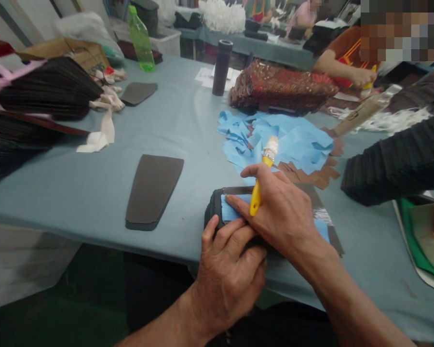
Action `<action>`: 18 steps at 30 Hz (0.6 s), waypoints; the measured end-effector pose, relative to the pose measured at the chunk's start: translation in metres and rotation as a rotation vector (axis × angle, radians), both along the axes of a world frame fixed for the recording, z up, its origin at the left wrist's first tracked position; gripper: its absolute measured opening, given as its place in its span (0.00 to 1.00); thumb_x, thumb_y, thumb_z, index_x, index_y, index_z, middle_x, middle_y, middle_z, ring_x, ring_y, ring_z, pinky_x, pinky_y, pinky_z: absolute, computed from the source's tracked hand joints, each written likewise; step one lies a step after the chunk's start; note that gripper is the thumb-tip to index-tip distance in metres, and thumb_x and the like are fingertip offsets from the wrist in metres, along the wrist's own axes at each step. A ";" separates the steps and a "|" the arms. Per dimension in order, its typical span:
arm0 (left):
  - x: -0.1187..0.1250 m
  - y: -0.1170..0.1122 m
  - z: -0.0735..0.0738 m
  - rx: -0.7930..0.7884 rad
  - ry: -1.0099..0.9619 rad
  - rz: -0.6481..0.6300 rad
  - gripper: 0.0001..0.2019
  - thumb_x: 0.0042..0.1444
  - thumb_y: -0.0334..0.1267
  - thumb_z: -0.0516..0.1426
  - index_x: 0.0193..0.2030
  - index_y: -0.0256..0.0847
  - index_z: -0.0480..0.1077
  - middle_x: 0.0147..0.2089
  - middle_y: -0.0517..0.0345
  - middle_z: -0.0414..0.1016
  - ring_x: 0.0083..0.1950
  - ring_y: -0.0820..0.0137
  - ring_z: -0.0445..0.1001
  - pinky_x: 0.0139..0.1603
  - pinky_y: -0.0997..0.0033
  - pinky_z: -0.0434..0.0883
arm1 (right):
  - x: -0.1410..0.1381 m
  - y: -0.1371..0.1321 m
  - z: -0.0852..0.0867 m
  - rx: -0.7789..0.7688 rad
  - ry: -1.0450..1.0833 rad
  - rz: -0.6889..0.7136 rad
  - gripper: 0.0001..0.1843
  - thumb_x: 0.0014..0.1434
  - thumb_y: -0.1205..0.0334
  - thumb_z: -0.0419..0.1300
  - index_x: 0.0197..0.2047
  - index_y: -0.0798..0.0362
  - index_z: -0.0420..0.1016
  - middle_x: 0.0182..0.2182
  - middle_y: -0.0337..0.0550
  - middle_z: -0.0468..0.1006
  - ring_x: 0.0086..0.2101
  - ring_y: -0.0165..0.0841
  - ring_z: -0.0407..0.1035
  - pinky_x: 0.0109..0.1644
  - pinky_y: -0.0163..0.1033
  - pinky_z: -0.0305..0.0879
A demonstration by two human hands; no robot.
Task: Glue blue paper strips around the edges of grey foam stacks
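Note:
A paintbrush with a yellow handle and pale bristles is held in my right hand, bristles pointing away from me. My right thumb presses on a blue fabric piece on top of a stack of dark panels. Curled over the near left edge of that stack, my left hand grips it, its fingertips beside the blue piece. More of the stack shows right of my right wrist, with a second blue patch on it. My hands hide the middle of the stack.
To the left lie tapered grey panels. Beyond my hands are loose blue pieces, a dark cylinder and a patterned fabric pile. A black stack stands right; a green bottle stands far left. A co-worker's hand is across the table.

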State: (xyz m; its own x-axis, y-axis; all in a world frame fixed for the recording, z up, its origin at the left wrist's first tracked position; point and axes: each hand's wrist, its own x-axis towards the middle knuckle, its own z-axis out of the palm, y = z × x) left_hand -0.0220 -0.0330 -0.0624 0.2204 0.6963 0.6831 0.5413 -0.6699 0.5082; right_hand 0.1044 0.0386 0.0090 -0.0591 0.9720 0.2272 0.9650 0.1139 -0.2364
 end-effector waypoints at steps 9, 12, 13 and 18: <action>-0.003 0.000 0.003 -0.014 0.021 -0.018 0.05 0.67 0.30 0.60 0.43 0.45 0.77 0.54 0.57 0.85 0.64 0.65 0.78 0.81 0.58 0.49 | 0.007 0.002 -0.011 -0.012 0.211 0.073 0.22 0.63 0.52 0.68 0.56 0.50 0.74 0.43 0.49 0.83 0.49 0.52 0.77 0.56 0.53 0.67; -0.003 -0.001 0.004 -0.022 0.036 -0.014 0.05 0.68 0.31 0.60 0.43 0.45 0.77 0.54 0.57 0.85 0.64 0.65 0.78 0.81 0.58 0.49 | 0.012 0.003 -0.010 -0.069 0.338 0.053 0.23 0.63 0.49 0.67 0.57 0.50 0.73 0.41 0.48 0.82 0.47 0.50 0.77 0.54 0.52 0.68; -0.003 -0.001 0.005 -0.025 0.041 -0.012 0.05 0.67 0.31 0.60 0.43 0.45 0.77 0.54 0.58 0.85 0.64 0.65 0.78 0.80 0.58 0.49 | 0.014 0.003 -0.009 -0.081 0.388 0.036 0.24 0.63 0.48 0.66 0.57 0.50 0.72 0.41 0.48 0.82 0.46 0.49 0.77 0.53 0.51 0.68; -0.006 -0.001 0.014 -0.053 0.059 -0.027 0.07 0.66 0.29 0.60 0.43 0.46 0.76 0.53 0.58 0.86 0.63 0.64 0.79 0.79 0.56 0.52 | 0.024 0.008 -0.007 -0.026 0.609 0.041 0.22 0.64 0.43 0.64 0.53 0.48 0.71 0.49 0.49 0.82 0.49 0.46 0.77 0.50 0.47 0.69</action>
